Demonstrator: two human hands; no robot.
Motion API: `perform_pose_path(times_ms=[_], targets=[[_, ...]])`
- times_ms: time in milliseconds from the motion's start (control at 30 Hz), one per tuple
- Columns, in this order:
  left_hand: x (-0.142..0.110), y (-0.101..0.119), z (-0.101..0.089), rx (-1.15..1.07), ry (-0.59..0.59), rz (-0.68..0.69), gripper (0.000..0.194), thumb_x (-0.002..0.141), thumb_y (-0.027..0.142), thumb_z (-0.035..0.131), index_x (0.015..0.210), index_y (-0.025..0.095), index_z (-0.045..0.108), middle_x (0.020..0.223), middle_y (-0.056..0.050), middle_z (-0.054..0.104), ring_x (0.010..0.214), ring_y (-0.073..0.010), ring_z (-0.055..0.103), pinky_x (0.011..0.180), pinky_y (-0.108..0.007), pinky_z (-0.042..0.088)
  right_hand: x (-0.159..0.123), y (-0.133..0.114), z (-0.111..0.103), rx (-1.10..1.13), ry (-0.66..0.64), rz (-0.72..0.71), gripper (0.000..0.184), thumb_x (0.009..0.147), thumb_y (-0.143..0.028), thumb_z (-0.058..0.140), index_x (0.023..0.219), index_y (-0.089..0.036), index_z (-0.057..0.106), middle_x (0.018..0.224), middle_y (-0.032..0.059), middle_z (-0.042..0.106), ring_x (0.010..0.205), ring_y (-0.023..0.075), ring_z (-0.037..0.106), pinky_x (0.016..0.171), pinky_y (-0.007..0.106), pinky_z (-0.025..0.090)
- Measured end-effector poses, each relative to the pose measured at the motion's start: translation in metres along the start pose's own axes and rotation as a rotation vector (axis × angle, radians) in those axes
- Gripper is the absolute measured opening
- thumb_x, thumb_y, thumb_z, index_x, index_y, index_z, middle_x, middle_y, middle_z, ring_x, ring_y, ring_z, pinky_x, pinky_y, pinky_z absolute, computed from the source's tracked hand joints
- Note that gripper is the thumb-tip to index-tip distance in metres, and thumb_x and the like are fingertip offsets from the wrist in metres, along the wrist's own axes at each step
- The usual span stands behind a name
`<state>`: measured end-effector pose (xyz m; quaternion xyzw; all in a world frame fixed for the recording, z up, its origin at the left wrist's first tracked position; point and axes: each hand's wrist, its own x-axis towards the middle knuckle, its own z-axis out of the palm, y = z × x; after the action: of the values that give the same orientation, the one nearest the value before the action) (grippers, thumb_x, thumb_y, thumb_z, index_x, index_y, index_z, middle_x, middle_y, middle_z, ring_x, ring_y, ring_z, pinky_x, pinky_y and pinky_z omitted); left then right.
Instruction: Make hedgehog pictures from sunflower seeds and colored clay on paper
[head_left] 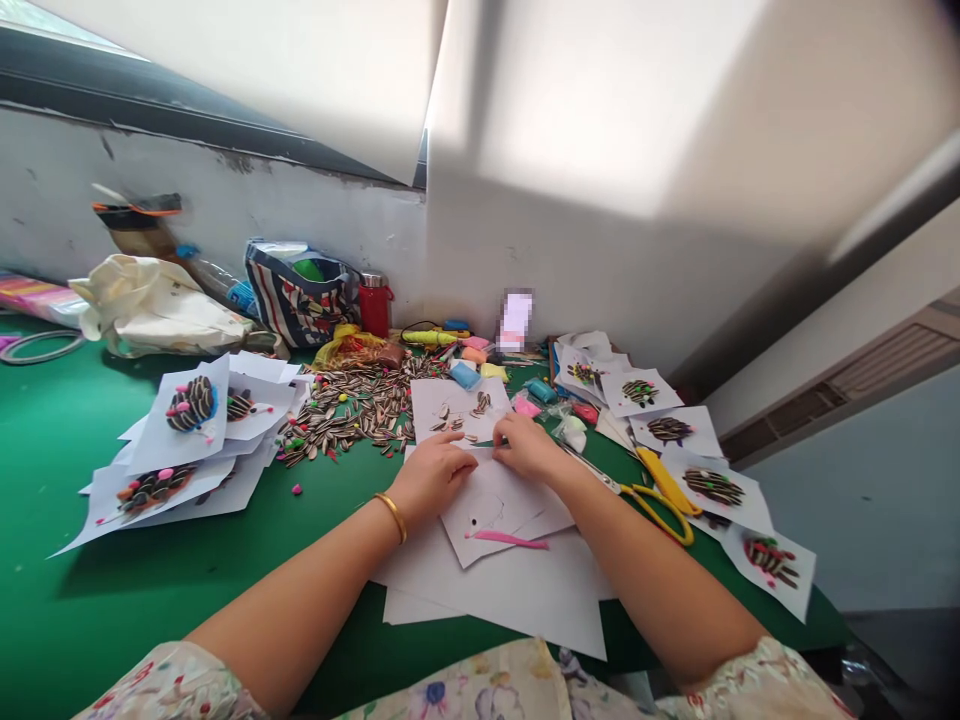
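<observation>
My left hand (436, 477) rests over the white papers with its fingers curled together. Beside it, my right hand (529, 447) has its fingertips bent down in a pinch. Whatever either hand holds is too small or hidden to make out. Just below them lies a white sheet with a faint drawing (491, 505), a small black dot and a pink strip of clay (511, 541). Beyond my fingers, another white sheet (427, 397) carries several loose sunflower seeds (481, 403). Larger blank sheets (525, 600) are spread underneath.
A heap of striped sunflower seeds (367, 405) spreads left of centre. Seed-covered pictures (191, 405) are stacked left; more (712, 487) line the right edge. Yellow-handled scissors (660, 515) lie by my right forearm. Clay packs (540, 391), a red flask (375, 305) and bags (300, 295) stand behind.
</observation>
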<state>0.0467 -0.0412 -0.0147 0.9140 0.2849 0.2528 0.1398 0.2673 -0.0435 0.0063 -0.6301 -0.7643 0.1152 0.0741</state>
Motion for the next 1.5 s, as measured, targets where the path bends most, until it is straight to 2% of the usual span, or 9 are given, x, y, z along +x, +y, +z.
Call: perform_pose_path(times_ms=[167,367,500,633,833,1033,1133,1333,1500], targets=[[-0.002,0.003,0.008,-0.023,-0.062,0.052,0.017,0.089,0.019,0.058,0.089,0.022,0.074,0.086,-0.004,0.075,0.100,-0.0227,0.065,0.093,-0.035,0.048,-0.018,-0.004,0.002,-0.009,0.066,-0.058,0.002,0.081,-0.020,0.067,0.081,-0.022,0.066,0.099,0.0026,0.065,0.101,0.0204,0.056,0.084,0.031,0.038],[-0.005,0.015,0.008,-0.049,-0.133,0.070,0.019,0.091,0.020,0.054,0.093,0.022,0.073,0.086,-0.006,0.073,0.091,-0.0213,0.064,0.086,-0.034,0.048,-0.034,0.003,0.006,0.163,-0.021,-0.163,0.019,0.080,-0.011,0.055,0.087,-0.023,0.068,0.090,-0.0001,0.071,0.086,0.0166,0.063,0.076,0.027,0.045],[-0.006,0.015,0.007,-0.074,-0.137,0.031,0.019,0.091,0.021,0.055,0.093,0.022,0.073,0.091,-0.006,0.073,0.093,-0.0217,0.063,0.086,-0.033,0.047,-0.018,0.003,0.014,0.344,-0.093,-0.207,0.044,0.074,-0.001,0.044,0.103,-0.020,0.070,0.106,0.0029,0.073,0.099,0.0172,0.066,0.088,0.030,0.051],[-0.004,0.011,0.009,-0.135,-0.126,-0.049,0.018,0.089,0.021,0.057,0.093,0.022,0.074,0.093,-0.005,0.073,0.093,-0.0212,0.064,0.088,-0.032,0.047,0.006,-0.002,0.024,0.381,0.029,-0.276,0.059,0.069,0.002,0.040,0.118,-0.017,0.067,0.137,0.0074,0.059,0.129,0.0201,0.052,0.111,0.040,0.039],[0.001,0.006,0.006,-0.202,-0.131,-0.157,0.017,0.086,0.018,0.058,0.091,0.022,0.075,0.091,-0.004,0.074,0.089,-0.0192,0.065,0.083,-0.029,0.048,0.001,-0.001,0.034,0.373,0.283,-0.199,0.052,0.075,-0.001,0.039,0.112,-0.018,0.070,0.126,0.0085,0.066,0.121,0.0198,0.058,0.109,0.043,0.042],[0.002,0.004,0.008,-0.205,-0.113,-0.198,0.020,0.087,0.018,0.056,0.094,0.021,0.075,0.093,-0.004,0.075,0.092,-0.0202,0.065,0.090,-0.033,0.048,-0.054,0.007,0.040,0.210,0.233,-0.219,0.047,0.087,-0.008,0.044,0.128,-0.021,0.062,0.139,0.0081,0.057,0.130,0.0202,0.051,0.112,0.043,0.040],[0.003,0.002,0.009,-0.212,-0.098,-0.199,0.020,0.087,0.018,0.056,0.094,0.022,0.075,0.092,-0.003,0.076,0.090,-0.0191,0.066,0.098,-0.035,0.044,-0.065,0.011,0.043,0.139,0.226,-0.228,0.045,0.092,-0.013,0.043,0.134,-0.021,0.058,0.144,0.0074,0.052,0.136,0.0214,0.044,0.114,0.045,0.037],[0.009,-0.010,0.007,-0.209,-0.047,-0.238,0.021,0.087,0.023,0.056,0.095,0.022,0.075,0.094,-0.004,0.075,0.091,-0.0198,0.066,0.087,-0.032,0.050,-0.040,0.014,0.044,0.110,0.245,-0.248,0.044,0.093,-0.014,0.044,0.133,-0.023,0.059,0.141,0.0075,0.055,0.133,0.0210,0.047,0.113,0.045,0.039],[0.011,-0.021,0.005,-0.268,0.063,-0.314,0.022,0.088,0.029,0.056,0.097,0.020,0.074,0.099,-0.005,0.074,0.094,-0.0203,0.067,0.088,-0.033,0.051,-0.029,0.014,0.045,0.131,0.280,-0.276,0.044,0.091,-0.011,0.044,0.131,-0.022,0.060,0.140,0.0075,0.056,0.132,0.0199,0.048,0.112,0.043,0.039]])
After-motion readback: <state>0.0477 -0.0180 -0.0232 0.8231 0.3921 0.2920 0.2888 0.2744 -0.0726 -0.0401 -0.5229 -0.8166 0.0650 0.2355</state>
